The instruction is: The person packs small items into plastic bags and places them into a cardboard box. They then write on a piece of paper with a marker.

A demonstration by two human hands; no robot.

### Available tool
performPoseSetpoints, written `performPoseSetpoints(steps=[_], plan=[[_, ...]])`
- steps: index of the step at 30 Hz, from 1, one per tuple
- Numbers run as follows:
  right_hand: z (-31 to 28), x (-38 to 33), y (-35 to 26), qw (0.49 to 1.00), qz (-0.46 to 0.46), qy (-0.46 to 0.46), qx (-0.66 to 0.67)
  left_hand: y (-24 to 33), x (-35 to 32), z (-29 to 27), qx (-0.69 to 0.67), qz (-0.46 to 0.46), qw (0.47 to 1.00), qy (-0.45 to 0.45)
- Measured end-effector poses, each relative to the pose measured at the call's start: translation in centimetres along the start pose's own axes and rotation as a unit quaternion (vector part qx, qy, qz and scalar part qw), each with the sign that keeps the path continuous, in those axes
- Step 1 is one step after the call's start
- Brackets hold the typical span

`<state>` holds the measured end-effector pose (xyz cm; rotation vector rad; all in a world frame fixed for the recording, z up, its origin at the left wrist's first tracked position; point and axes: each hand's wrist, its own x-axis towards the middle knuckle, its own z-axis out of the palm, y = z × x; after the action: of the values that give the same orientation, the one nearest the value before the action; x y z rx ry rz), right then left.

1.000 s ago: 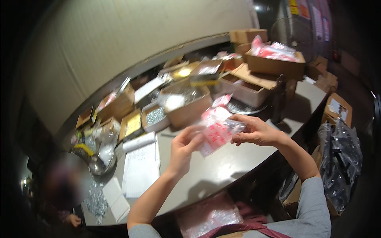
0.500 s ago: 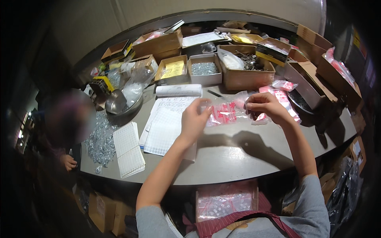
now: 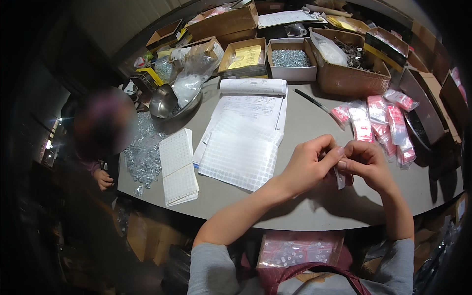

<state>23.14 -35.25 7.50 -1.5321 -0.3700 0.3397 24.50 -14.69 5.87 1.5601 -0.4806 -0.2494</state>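
Note:
Above the table's near right part, my left hand (image 3: 314,160) and my right hand (image 3: 368,164) meet, fingertips touching. Between them both pinch a small whitish plastic bag (image 3: 340,180); its lower edge hangs below the fingers, and the rest is hidden behind them. Beyond my hands lie several packs of red-printed plastic bags (image 3: 361,124), some overlapping. A dark pen (image 3: 314,103) rests to the left of these packs. Sheets of round stickers (image 3: 241,160) lie on an open notepad (image 3: 248,105), left of my hands.
Small clear packets are heaped (image 3: 142,152) at the left, near a metal scoop (image 3: 163,101) in a bowl. Cardboard boxes (image 3: 354,81) line the back, one white box (image 3: 292,73) holding small metal parts. Another person's hand (image 3: 103,180) is at the left edge. A box (image 3: 300,250) sits at my lap.
My hands have come together and nearer to me, away from the red-printed bag packs, now pinching a small bag. The view has shifted, so the table contents appear differently placed.

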Motion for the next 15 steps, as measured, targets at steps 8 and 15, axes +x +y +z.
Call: performPoseSetpoints(steps=[8,15], plan=[[-3.1,0.7,-0.4,0.796,-0.328,0.267,-0.433,0.4,-0.9,0.2,0.203,0.186,0.957,0.09],[1.1,-0.5,-0.9,0.899,-0.255,0.095,-0.343,-0.2,-0.5,0.0,0.137,0.099,0.985,0.033]])
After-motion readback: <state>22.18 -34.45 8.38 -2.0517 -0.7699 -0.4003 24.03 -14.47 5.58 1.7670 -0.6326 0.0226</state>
